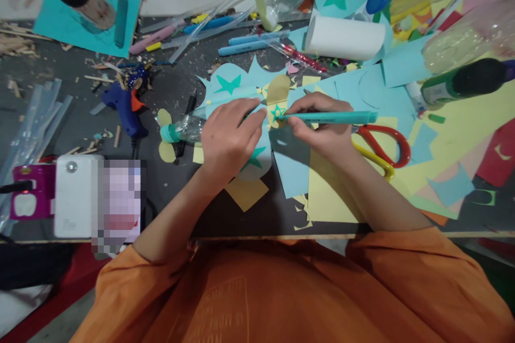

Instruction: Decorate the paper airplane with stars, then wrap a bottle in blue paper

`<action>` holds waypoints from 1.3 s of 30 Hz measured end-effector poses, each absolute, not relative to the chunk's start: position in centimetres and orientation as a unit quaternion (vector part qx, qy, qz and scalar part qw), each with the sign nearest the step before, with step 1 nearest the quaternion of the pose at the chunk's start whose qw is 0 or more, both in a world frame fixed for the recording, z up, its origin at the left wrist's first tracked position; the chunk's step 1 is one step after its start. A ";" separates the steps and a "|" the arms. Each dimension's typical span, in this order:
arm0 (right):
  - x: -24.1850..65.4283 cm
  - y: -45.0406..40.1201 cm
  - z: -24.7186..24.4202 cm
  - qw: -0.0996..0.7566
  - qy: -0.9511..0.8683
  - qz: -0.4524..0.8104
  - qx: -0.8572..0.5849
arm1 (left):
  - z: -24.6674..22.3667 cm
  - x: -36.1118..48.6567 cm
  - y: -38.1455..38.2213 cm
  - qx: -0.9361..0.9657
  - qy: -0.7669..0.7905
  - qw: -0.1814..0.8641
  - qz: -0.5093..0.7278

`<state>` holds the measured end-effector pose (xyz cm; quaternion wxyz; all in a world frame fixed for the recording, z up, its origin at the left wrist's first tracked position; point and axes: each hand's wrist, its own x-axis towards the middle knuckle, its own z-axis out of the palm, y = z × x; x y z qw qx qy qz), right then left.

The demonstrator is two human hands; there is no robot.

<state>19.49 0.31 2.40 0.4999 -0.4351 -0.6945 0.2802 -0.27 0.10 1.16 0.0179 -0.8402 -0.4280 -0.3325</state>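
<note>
My left hand (pixel 231 136) lies over a clear plastic bottle (pixel 191 127), its fingers bent down around it. The bottle lies on its side with a teal cap (pixel 170 133), and yellow paper blades stick out by the cap. Light blue paper wings (pixel 241 72) with green stars spread on both sides of it, like a toy plane. My right hand (pixel 322 120) is closed around a teal marker (pixel 341 117). The marker's tip touches a green star outline (pixel 277 113) on a yellow paper piece at the bottle's tail end. My left fingertips rest beside that piece.
Scissors (pixel 396 144) with red and yellow handles lie by my right forearm among paper sheets. A blue glue gun (pixel 124 107) stands left. Behind are a white paper roll (pixel 345 37), markers and bottles. A power bank (pixel 75 195) lies at the front left.
</note>
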 end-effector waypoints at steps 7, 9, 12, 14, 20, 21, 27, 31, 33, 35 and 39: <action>19.8 0.4 1.8 0.517 -0.682 0.283 -0.433 | 1.2 -0.1 0.2 -0.837 -0.419 0.037 -0.351; 19.8 0.3 1.6 0.503 -0.687 0.277 -0.446 | 1.2 -0.1 0.2 -0.836 -0.422 0.030 -0.348; 19.8 0.3 1.6 0.496 -0.691 0.266 -0.453 | 1.2 -0.2 0.2 -0.838 -0.424 0.017 -0.343; 19.8 0.3 1.6 0.489 -0.692 0.267 -0.459 | 1.1 -0.2 0.2 -0.839 -0.427 0.017 -0.336; 19.8 0.2 1.6 0.493 -0.686 0.267 -0.464 | 1.2 -0.1 0.3 -0.836 -0.429 0.028 -0.341; 19.8 0.2 1.6 0.493 -0.687 0.269 -0.462 | 1.2 -0.2 0.3 -0.836 -0.427 0.030 -0.343; 19.8 0.2 1.5 0.479 -0.688 0.277 -0.470 | 1.2 -0.3 0.2 -0.839 -0.434 0.001 -0.328; 19.8 0.2 1.7 0.484 -0.681 0.292 -0.466 | 1.3 -0.4 0.1 -0.838 -0.445 -0.025 -0.314; 19.8 0.3 1.8 0.490 -0.678 0.293 -0.463 | 1.4 -0.4 0.1 -0.838 -0.443 -0.037 -0.316; 19.8 0.3 1.9 0.484 -0.680 0.288 -0.469 | 1.5 -0.3 0.1 -0.836 -0.445 -0.040 -0.318; 19.9 0.4 1.9 0.477 -0.687 0.281 -0.471 | 1.6 -0.2 0.1 -0.832 -0.456 -0.023 -0.316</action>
